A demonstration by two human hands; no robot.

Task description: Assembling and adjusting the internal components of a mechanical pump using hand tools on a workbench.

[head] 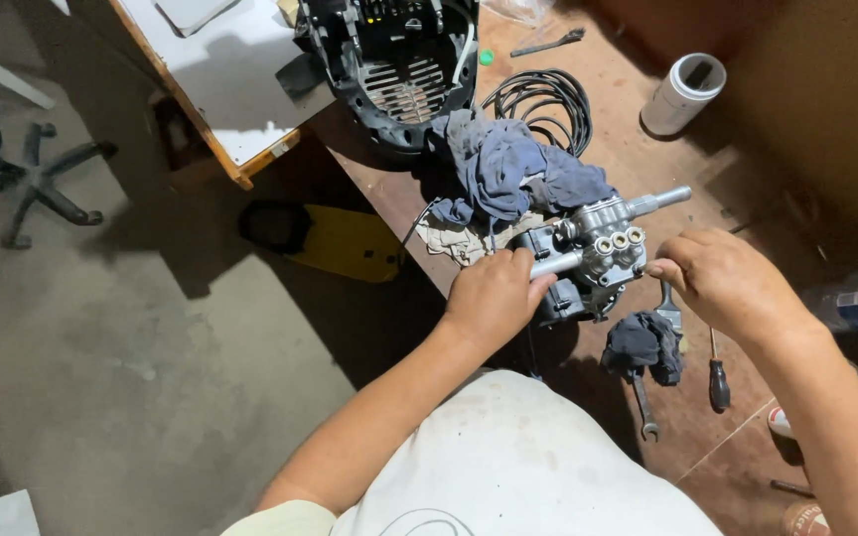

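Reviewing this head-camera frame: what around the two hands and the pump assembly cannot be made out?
- Left hand: closed over the silver tube, so that end is hidden.
- Right hand: fingertips at the metal pump body; any small part pinched there is too small to tell.
- Wrench: upper part lies under the dark rag.
- Black housing: cut off by the top edge.

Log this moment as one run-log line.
left hand: grips metal pump block by its tube | right hand: fingertips at block's side | blue rag behind | wrench, screwdriver on bench
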